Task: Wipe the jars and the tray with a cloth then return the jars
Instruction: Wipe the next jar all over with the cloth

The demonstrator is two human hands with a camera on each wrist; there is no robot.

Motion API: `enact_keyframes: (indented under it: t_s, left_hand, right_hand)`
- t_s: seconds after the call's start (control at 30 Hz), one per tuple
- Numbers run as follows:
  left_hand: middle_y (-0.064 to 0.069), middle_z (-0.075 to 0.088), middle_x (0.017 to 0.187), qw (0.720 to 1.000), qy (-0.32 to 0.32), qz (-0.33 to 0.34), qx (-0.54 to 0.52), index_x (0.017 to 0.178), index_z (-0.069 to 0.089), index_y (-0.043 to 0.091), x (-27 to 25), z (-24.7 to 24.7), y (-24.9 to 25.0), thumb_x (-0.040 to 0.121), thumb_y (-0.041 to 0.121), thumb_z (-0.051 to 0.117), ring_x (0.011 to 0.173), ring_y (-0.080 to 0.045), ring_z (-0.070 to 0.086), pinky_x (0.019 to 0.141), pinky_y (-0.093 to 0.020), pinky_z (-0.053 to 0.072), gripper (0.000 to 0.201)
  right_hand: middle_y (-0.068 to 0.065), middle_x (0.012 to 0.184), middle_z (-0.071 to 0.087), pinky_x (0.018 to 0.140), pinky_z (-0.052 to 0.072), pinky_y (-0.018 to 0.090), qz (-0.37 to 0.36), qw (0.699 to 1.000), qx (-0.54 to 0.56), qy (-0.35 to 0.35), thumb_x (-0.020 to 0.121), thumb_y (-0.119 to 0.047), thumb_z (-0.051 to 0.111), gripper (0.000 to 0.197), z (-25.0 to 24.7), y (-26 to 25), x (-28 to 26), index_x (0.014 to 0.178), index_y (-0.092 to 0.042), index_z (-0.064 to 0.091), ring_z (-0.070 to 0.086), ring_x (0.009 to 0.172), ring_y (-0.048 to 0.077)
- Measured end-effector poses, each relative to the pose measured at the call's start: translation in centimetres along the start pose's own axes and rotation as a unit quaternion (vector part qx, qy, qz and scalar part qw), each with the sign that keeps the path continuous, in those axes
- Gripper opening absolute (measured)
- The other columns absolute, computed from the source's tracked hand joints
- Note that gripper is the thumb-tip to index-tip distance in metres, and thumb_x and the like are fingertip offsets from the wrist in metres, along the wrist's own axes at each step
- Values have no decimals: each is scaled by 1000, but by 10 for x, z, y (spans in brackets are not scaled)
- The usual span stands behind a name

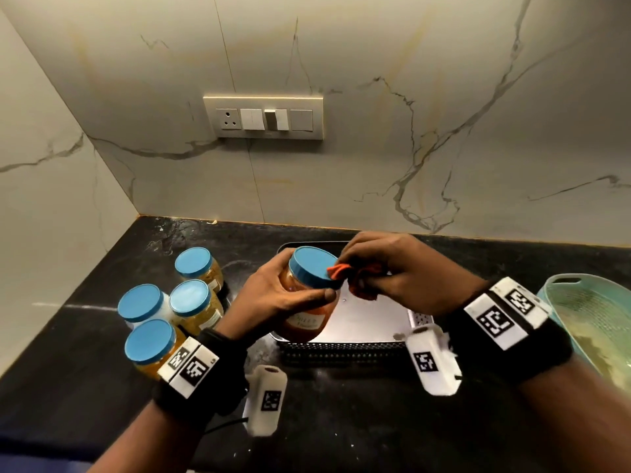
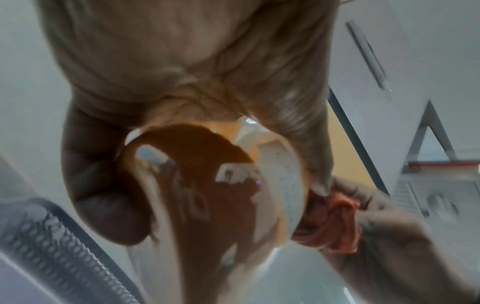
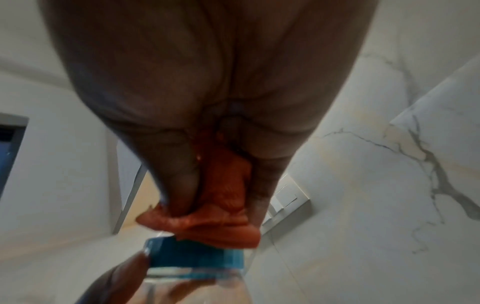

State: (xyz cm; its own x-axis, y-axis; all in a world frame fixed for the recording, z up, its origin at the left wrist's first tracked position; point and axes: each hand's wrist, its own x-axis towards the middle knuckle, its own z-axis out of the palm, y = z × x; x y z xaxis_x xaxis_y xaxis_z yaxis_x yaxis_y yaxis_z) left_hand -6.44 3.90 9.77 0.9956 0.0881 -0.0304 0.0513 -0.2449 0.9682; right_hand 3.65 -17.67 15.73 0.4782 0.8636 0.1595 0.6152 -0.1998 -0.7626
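My left hand point(image 1: 290, 295) grips a jar of reddish-orange paste point(image 1: 307, 319) with a blue lid point(image 1: 312, 266), tilted above the left part of the metal tray point(image 1: 372, 322). In the left wrist view the jar's base point(image 2: 207, 185) fills the middle, fingers and thumb wrapped round it. My right hand point(image 1: 382, 268) pinches a bunched orange cloth point(image 1: 358, 278) against the right edge of the lid. The right wrist view shows the cloth point(image 3: 221, 205) pressed on the blue lid point(image 3: 197, 255). Several blue-lidded jars point(image 1: 189, 302) of yellowish contents stand on the counter left of the tray.
The black stone counter point(image 1: 341, 421) runs into a marble corner at the left and back. A pale green plastic basket point(image 1: 594, 322) sits at the right edge. A switch plate point(image 1: 264, 117) is on the back wall. The tray has perforated sides.
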Motion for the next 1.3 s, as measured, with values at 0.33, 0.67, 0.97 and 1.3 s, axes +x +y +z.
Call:
enact_keyframes:
  t_s: [0.33,0.67,0.97,1.3]
  left_hand:
    - [-8,75,112,954,-49,-76,-286,129,59,31,-2,-9,19,45,70,90,97,-27,74,70,-38,61,98]
    - [-13,68,130,972,21,-39,-231,135,58,34,2,-4,24,52,89,72,116,-38,68,93,-62,55,101]
    - [-9,65,94,963,32,-70,-260,112,66,23,0,8,27,83,69,58,75,-26,63,58,-29,47,55]
    - [-10,73,110,953,42,-93,-285,115,68,34,0,11,20,89,64,59,88,-28,72,62,-35,54,41]
  right_hand:
    - [-10,120,64,95,54,29,-54,957,10,284,82,5,74,63,46,-2,10,134,-27,58,62,114,10]
    - [13,126,61,96,53,41,-211,906,-288,227,88,2,62,40,68,-11,4,124,-12,69,57,119,33]
    - [6,119,62,100,48,27,-125,935,-184,278,85,-17,57,36,54,-16,21,118,-12,71,57,113,21]
    - [4,119,62,95,51,36,-100,943,-155,278,80,0,66,41,48,-7,22,118,-15,71,58,113,20]
